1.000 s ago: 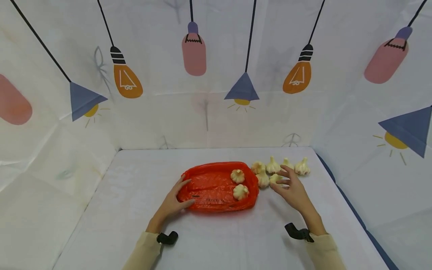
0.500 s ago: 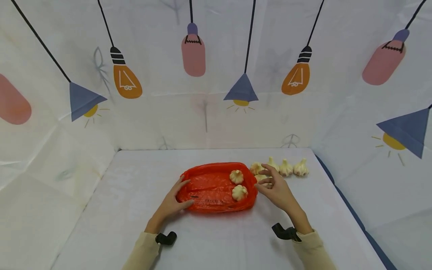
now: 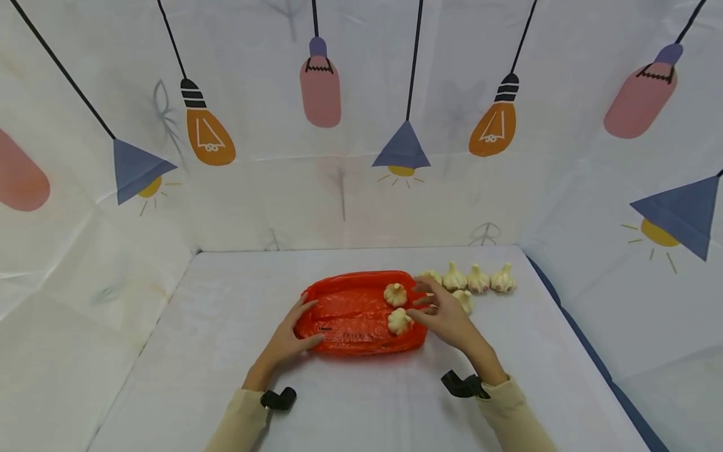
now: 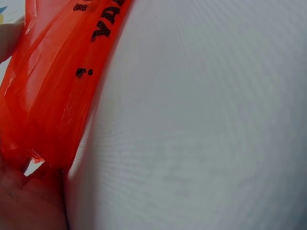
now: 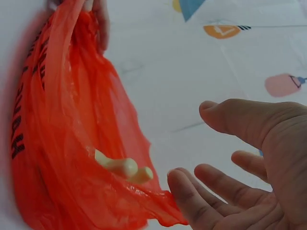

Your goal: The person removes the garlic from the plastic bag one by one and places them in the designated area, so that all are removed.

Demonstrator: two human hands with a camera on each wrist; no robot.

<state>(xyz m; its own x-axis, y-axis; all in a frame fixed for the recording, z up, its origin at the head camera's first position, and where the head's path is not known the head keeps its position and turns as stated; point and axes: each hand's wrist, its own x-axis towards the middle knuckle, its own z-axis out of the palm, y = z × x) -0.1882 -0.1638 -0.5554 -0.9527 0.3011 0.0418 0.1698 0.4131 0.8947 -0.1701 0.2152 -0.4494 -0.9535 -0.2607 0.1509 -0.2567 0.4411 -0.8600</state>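
An opened red plastic bag (image 3: 344, 304) lies on the white table with two garlic bulbs (image 3: 400, 321) in its right part. At the bag's left end my left hand (image 3: 285, 339) holds the rim, thumb on the near side and fingers on the far side. My right hand (image 3: 449, 319) hovers at the bag's right edge with spread, slightly bent fingers and holds nothing. In the right wrist view its fingertips (image 5: 180, 184) are close to or touching the bag's edge; contact is unclear. Pale garlic stems (image 5: 127, 167) show inside the bag there.
Several more garlic bulbs (image 3: 477, 279) stand to the right of the bag, partly hidden behind my right hand. A white sheet (image 3: 344, 207) printed with lamps rises behind the table (image 3: 237, 276) and at both sides.
My right hand has moved left, from above the loose garlic bulbs to the bag's right edge. The left hand and the bag have stayed in place.
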